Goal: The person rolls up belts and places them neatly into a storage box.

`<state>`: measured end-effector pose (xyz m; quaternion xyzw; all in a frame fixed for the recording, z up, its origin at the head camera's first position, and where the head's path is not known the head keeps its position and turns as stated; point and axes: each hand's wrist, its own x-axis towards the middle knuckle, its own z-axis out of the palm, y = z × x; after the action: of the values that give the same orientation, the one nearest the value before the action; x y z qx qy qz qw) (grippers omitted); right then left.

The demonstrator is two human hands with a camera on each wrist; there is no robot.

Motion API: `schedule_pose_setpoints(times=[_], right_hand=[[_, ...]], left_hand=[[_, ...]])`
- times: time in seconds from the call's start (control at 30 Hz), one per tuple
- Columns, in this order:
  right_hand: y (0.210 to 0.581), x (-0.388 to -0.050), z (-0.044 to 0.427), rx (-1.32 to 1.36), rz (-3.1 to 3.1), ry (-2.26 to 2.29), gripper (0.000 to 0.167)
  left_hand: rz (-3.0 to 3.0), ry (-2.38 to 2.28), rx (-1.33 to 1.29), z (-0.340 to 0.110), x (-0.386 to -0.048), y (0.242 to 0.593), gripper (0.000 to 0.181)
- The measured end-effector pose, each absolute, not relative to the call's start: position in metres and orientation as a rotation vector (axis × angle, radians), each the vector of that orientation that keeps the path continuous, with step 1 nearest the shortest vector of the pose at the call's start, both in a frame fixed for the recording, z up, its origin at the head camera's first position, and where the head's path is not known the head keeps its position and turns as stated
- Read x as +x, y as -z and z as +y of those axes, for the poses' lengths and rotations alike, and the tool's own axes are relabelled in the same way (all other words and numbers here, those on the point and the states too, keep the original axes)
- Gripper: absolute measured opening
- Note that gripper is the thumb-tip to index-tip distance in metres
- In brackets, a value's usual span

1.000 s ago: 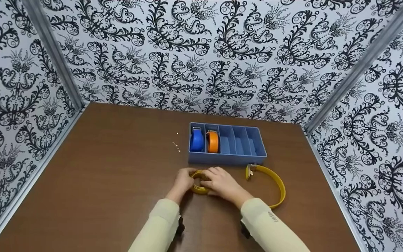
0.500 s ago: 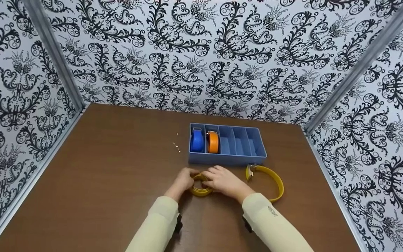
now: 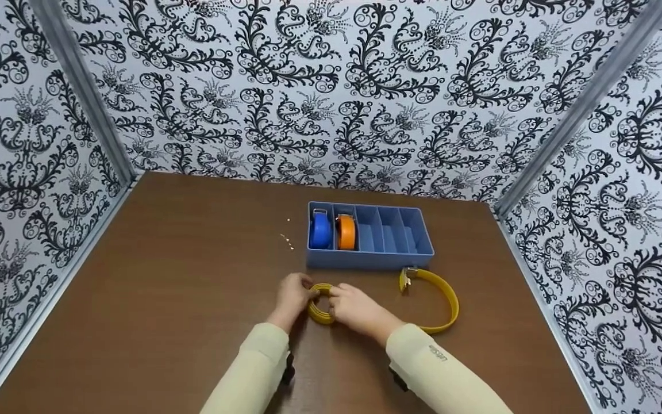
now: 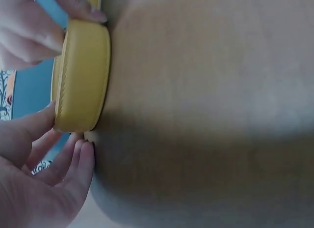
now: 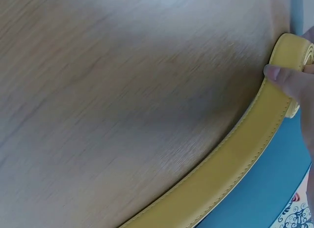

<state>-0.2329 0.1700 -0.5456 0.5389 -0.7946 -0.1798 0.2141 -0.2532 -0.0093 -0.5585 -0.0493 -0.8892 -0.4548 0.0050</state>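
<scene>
A yellow leather belt [image 3: 322,319] stands on edge on the table, partly wound into a coil. At the coil's left side my left hand [image 3: 292,296] pinches the wound layers, its thumb reaching to the inside. My right hand [image 3: 361,310] grips the right side, thumb outside and fingers in the coil's opening. The unwound part of the belt curves out to the right and ends in a silver buckle [image 3: 407,273]. In the right wrist view the thumb [image 5: 284,78] presses the strap where it joins the roll. In the left wrist view both hands hold the coil [image 4: 84,75].
Behind the hands stands a blue divided box [image 3: 365,261]. A coiled blue belt [image 3: 320,231] fills its leftmost compartment, and a coiled orange belt [image 3: 346,233] the one beside it. Small pale specks [image 3: 287,238] lie left of the box. Patterned walls border the brown table [image 3: 181,259].
The coil and both hands have shifted slightly left. The belt's loose arc has drawn in and become shorter near the right sleeve. The right fingers have moved at the coil.
</scene>
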Motion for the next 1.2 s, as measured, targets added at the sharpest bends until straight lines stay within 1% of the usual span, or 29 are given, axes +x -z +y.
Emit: schedule_pose_setpoints(times=[0.07,0.2,0.27,0.43,0.63,0.7,0.87,1.03,1.13,1.2], right_hand=[[0.546,-0.232,0.168,1.465,-2.236,0.457,0.015],[0.545,-0.233,0.167,1.418,-2.295,0.389,0.006],[0.544,-0.234,0.167,1.421,-2.317,0.353,0.006],[0.543,-0.24,0.172,1.478,-2.365,0.202,0.018],[0.545,-0.242,0.184,1.542,-2.394,0.086,0.024],[0.544,-0.243,0.188,1.562,-2.393,0.08,0.028],[0.542,-0.242,0.199,1.57,-2.428,0.099,0.048],[0.538,-0.244,0.209,1.563,-2.471,0.157,0.063],[0.535,-0.247,0.209,1.574,-2.469,0.188,0.064],[0.535,-0.249,0.208,1.579,-2.452,0.212,0.06]], left_hand=[[-2.808,1.404,-0.102,-0.007,-0.25,0.559,0.025],[-2.832,1.417,-0.061,0.004,-0.242,0.558,0.043],[-2.814,1.404,-0.064,0.009,-0.24,0.558,0.044],[-2.769,1.373,-0.065,0.014,-0.24,0.56,0.032],[-2.803,1.455,-0.122,0.012,-0.242,0.559,0.033],[-2.808,1.489,-0.146,0.011,-0.243,0.557,0.036],[-2.867,1.485,-0.215,0.007,-0.245,0.552,0.041],[-2.913,1.423,-0.364,0.005,-0.246,0.549,0.036],[-2.925,1.396,-0.446,0.004,-0.247,0.55,0.036],[-2.921,1.395,-0.493,0.003,-0.247,0.551,0.037]])
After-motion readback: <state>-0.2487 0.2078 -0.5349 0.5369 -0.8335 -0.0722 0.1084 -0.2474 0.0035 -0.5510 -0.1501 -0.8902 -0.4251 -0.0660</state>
